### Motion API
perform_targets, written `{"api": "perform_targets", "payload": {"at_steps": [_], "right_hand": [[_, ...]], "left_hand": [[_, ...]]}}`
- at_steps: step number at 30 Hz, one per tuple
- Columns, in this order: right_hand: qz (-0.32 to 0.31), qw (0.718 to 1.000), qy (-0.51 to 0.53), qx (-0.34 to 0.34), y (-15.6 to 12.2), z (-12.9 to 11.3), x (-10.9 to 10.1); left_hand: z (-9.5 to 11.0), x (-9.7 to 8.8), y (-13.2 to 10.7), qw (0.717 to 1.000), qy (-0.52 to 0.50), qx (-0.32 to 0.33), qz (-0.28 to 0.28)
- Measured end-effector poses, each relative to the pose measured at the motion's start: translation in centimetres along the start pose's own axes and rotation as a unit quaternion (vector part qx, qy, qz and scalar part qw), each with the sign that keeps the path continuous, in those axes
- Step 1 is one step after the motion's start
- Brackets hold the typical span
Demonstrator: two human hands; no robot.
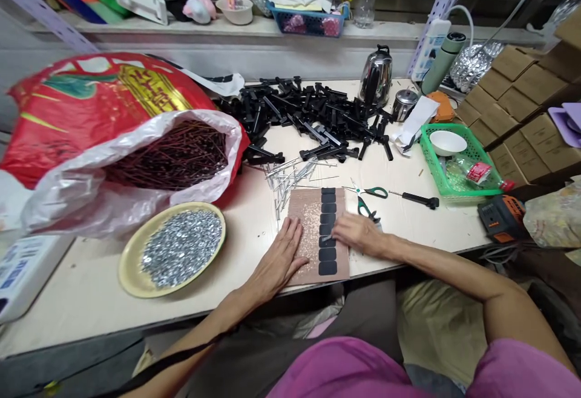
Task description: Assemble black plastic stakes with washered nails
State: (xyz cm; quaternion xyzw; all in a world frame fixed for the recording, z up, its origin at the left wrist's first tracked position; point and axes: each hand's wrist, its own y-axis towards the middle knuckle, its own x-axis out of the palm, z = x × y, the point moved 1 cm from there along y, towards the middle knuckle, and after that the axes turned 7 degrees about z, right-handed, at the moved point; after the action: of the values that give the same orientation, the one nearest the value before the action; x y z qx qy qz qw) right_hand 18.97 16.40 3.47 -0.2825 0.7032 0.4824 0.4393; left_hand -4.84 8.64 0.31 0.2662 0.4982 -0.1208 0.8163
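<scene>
A brown board (pixel 313 216) with a column of black pads (pixel 327 228) lies at the table's front edge. My left hand (pixel 281 256) rests flat on the board's left part, fingers stretched out. My right hand (pixel 356 231) lies on the board's right edge, fingertips pinched at a black pad around a small thing I cannot make out. A loose bunch of silver pins (pixel 290 177) lies just beyond the board. Green-handled scissors (pixel 370 195) lie by my right hand.
A heap of black plastic parts (pixel 313 117) fills the back middle. A red bag of dark rods (pixel 136 144) and a yellow plate of silver bits (pixel 175 250) sit left. A green basket (pixel 454 159), a kettle (pixel 376 74), a screwdriver (pixel 415 199) and cardboard boxes (pixel 521 89) stand right.
</scene>
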Motion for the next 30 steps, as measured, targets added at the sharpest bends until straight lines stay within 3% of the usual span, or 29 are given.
{"api": "perform_targets", "payload": {"at_steps": [5, 7, 12, 16, 20, 22, 27, 30], "right_hand": [[0.018, 0.994, -0.019, 0.104, 1.1, 2.5, -0.9], [0.01, 0.993, -0.017, 0.12, 1.4, 2.5, -0.8], [-0.027, 0.999, 0.024, 0.039, 0.8, 0.5, -0.3], [-0.006, 0.993, 0.002, 0.114, 1.0, 0.9, -0.5], [-0.033, 0.999, 0.012, 0.024, 0.8, -0.3, -0.9], [-0.03, 0.999, 0.013, 0.015, 0.6, -1.0, -1.0], [0.003, 0.998, -0.049, 0.038, 0.3, -1.4, -0.6], [0.006, 0.996, -0.074, 0.048, 0.3, -1.6, -0.4]], "left_hand": [[-0.1, 0.0, -0.1, 1.0, 0.005, 0.002, -0.008], [-0.1, 0.1, -0.2, 1.0, 0.009, -0.001, -0.008], [-0.3, 0.2, -0.2, 1.0, 0.014, -0.001, -0.014], [-0.3, 0.2, -0.2, 1.0, 0.015, 0.005, -0.005], [-0.4, 0.4, -0.2, 1.0, 0.017, 0.002, -0.002], [-0.4, 0.1, -0.1, 1.0, 0.019, -0.005, -0.005], [0.3, -1.7, 2.1, 0.999, 0.006, 0.002, 0.044], [1.3, -1.9, 4.1, 0.998, -0.006, 0.028, 0.055]]}}
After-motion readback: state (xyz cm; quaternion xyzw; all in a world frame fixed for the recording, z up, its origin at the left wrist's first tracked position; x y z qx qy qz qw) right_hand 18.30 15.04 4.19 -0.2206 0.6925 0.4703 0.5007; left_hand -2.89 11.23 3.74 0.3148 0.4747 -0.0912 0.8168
